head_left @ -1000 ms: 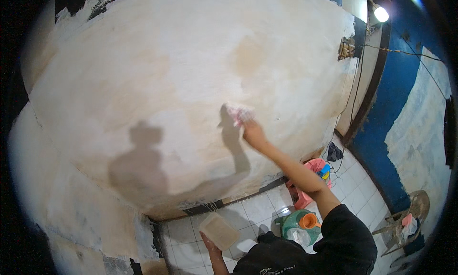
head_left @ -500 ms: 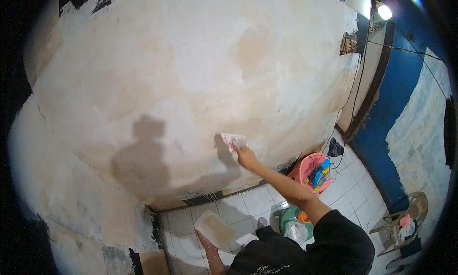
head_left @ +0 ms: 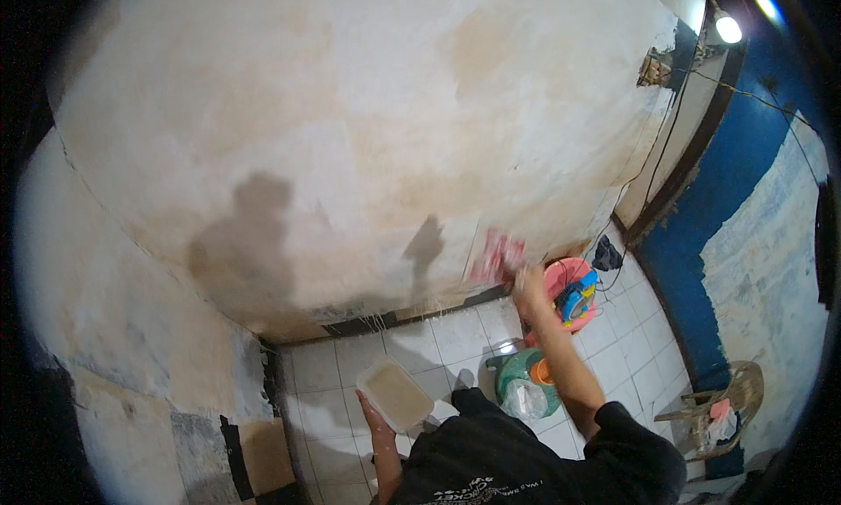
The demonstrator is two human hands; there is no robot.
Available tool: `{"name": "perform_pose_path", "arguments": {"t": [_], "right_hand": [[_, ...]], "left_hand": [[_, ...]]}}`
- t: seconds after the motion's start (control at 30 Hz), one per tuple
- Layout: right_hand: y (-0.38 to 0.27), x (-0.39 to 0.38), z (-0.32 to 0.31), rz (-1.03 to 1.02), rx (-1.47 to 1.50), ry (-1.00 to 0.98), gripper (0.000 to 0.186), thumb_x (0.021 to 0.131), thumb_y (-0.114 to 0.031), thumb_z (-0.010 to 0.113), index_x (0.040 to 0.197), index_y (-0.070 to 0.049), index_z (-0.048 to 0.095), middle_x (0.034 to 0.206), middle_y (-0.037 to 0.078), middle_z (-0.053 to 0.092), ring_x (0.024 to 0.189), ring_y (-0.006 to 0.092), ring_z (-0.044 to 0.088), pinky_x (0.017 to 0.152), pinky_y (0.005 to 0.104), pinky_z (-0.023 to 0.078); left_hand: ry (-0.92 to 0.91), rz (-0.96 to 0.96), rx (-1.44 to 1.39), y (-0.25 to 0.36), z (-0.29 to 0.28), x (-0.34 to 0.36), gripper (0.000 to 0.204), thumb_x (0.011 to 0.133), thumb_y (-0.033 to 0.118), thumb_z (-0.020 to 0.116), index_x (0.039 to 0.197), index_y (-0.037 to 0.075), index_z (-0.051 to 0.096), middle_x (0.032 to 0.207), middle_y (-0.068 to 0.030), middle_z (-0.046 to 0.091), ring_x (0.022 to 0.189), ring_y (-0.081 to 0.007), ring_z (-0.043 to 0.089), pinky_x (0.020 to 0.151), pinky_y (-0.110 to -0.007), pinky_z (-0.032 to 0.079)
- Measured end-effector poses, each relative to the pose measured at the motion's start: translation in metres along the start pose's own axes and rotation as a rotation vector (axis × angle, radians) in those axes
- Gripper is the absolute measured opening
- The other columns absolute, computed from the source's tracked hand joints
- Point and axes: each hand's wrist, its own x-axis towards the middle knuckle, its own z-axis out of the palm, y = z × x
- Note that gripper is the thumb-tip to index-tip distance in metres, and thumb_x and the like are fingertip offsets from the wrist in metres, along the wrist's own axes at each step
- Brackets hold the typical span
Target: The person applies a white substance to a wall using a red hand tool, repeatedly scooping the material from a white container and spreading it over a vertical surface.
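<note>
My right hand [head_left: 529, 291] is closed on a flat, wide putty scraper [head_left: 496, 256] with red and pale markings, blurred by motion. It is in front of the lower part of the pale plastered wall [head_left: 350, 146], and its shadow falls on the wall to the left, apart from it. My left hand [head_left: 378, 416] grips the left side of a whitish rectangular tub [head_left: 365, 374], low over the floor. Beige, smooth paste [head_left: 399, 397] lies inside the tub.
At the right, a pink basin [head_left: 568, 273] holds a blue and yellow object [head_left: 576, 296]. Nearer stand a green container [head_left: 517, 369] and an orange cup [head_left: 542, 372]. A chair [head_left: 743, 391], dark bag [head_left: 606, 254] and hanging cables [head_left: 670, 124] are further right. Floor tiles [head_left: 412, 347] border the wall.
My right hand has swung to the right with the scraper, and its shadow has separated from it. My left hand still holds the tub. The view has shifted slightly.
</note>
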Motion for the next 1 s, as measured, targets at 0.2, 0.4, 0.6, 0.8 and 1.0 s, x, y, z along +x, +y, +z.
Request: {"name": "perform_pose_path", "arguments": {"t": [0.2,0.4,0.6,0.8,1.0], "right_hand": [[-0.235,0.132,0.138,-1.499,-0.789,0.239,0.045,0.073,0.006,0.048,0.117,0.002,0.05,0.095,0.02,0.061,0.083,0.034,0.06,0.071,0.0356,0.048],[-0.219,0.252,0.215,-1.633,-1.293,0.339,0.046,0.072,0.0,0.051,0.116,0.006,0.043,0.098,0.026,0.055,0.089,0.0385,0.055,0.075,0.0453,0.046],[-0.017,0.171,0.21,-1.554,-1.462,-0.315,0.054,0.073,-0.002,0.049,0.124,0.01,0.037,0.124,0.031,0.042,0.118,0.0445,0.039,0.102,0.0493,0.029],[-0.048,0.155,0.152,-1.441,-1.271,-0.212,0.056,0.067,0.003,0.055,0.121,-0.001,0.046,0.122,0.016,0.05,0.116,0.032,0.046,0.102,0.0427,0.033],[-0.202,0.221,0.145,-1.355,-1.124,0.308,0.048,0.07,0.0,0.056,0.117,0.003,0.047,0.102,0.02,0.058,0.092,0.0362,0.055,0.072,0.0425,0.046]], "left_hand": [[-0.175,0.048,-0.035,0.009,-0.01,-0.013,0.069,0.088,0.061,0.03,0.135,0.01,0.032,0.134,-0.0128,0.039,0.12,-0.0306,0.04,0.1,-0.043,0.033],[-0.107,0.171,-0.099,-0.001,-0.027,-0.02,0.072,0.087,0.063,0.03,0.136,0.01,0.031,0.136,-0.0123,0.036,0.122,-0.0312,0.037,0.101,-0.044,0.031],[-0.009,0.187,-0.085,0.012,-0.012,-0.015,0.069,0.084,0.064,0.035,0.13,0.012,0.037,0.129,-0.0099,0.043,0.114,-0.031,0.044,0.095,-0.047,0.039],[-0.119,0.213,-0.141,0.03,0.014,-0.051,0.064,0.085,0.062,0.036,0.127,0.014,0.04,0.124,-0.0089,0.046,0.11,-0.0307,0.047,0.091,-0.048,0.042],[0.006,0.269,-0.085,0.017,-0.051,-0.049,0.075,0.084,0.067,0.027,0.133,0.011,0.034,0.13,-0.0125,0.042,0.117,-0.0331,0.043,0.095,-0.05,0.038]]}}
